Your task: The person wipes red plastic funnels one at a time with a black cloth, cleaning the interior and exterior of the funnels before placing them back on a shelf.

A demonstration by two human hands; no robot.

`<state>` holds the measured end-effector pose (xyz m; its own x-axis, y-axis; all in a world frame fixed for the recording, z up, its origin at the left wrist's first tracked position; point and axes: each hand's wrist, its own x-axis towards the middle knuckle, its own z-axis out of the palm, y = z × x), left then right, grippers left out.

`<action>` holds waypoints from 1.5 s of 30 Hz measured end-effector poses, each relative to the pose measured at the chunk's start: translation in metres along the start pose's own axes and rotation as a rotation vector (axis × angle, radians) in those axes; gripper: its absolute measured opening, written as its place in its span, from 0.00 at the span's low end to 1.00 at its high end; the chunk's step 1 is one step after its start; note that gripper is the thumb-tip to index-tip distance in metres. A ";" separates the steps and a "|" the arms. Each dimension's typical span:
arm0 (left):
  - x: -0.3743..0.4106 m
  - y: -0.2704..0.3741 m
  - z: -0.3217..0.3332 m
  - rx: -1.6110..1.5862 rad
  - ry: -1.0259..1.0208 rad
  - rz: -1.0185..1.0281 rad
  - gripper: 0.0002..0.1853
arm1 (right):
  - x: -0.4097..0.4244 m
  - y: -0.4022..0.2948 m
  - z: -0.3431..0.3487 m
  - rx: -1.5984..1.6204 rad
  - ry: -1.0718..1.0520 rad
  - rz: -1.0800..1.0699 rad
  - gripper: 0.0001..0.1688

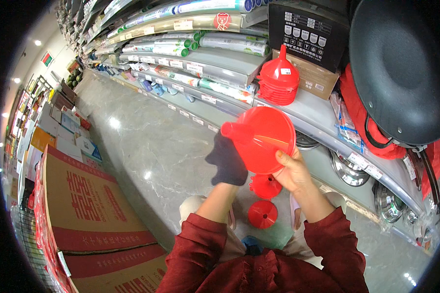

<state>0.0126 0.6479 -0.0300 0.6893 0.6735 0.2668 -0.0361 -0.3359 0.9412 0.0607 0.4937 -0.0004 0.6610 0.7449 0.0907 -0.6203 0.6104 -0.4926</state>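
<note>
A large red plastic funnel [269, 141] is held in the air before me, its spout pointing left and up towards me. My right hand [295, 166] grips its wide rim, the thumb on the outer wall. My left hand [229, 164] is covered by a dark cloth or glove and touches the funnel beside the spout; its fingers are hidden. Below, between my feet, stand two more red funnels: one [263, 214] nearer me and one [267, 187] partly hidden by the held funnel. A stack of red funnels [278, 82] sits spout-up on the shelf.
A metal shelf [297, 117] with price tags runs along the right, bearing rolls of film [234, 44], boxes [308, 34] and a dark wok [399, 69]. Metal lids [348, 168] lie lower down. Large cartons [91, 197] line the left. Grey tiled floor [139, 135] lies between.
</note>
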 end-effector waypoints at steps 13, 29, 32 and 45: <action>-0.026 0.014 0.008 0.406 -0.088 0.374 0.18 | -0.002 0.007 0.000 -1.004 -0.045 -0.087 0.09; 0.008 0.034 -0.030 0.448 -0.173 0.312 0.14 | -0.023 0.014 0.026 -2.309 -0.343 -0.680 0.12; -0.001 0.035 -0.021 0.438 -0.220 0.312 0.13 | -0.026 0.009 0.027 -2.330 -0.272 -0.537 0.11; 0.024 0.037 -0.025 0.438 -0.731 0.052 0.10 | -0.023 -0.043 0.002 -1.625 -0.023 -0.286 0.15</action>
<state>0.0095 0.6678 0.0166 0.9936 0.1072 -0.0352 0.0991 -0.6803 0.7262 0.0713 0.4511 0.0204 0.6538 0.6777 0.3366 0.5862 -0.1723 -0.7916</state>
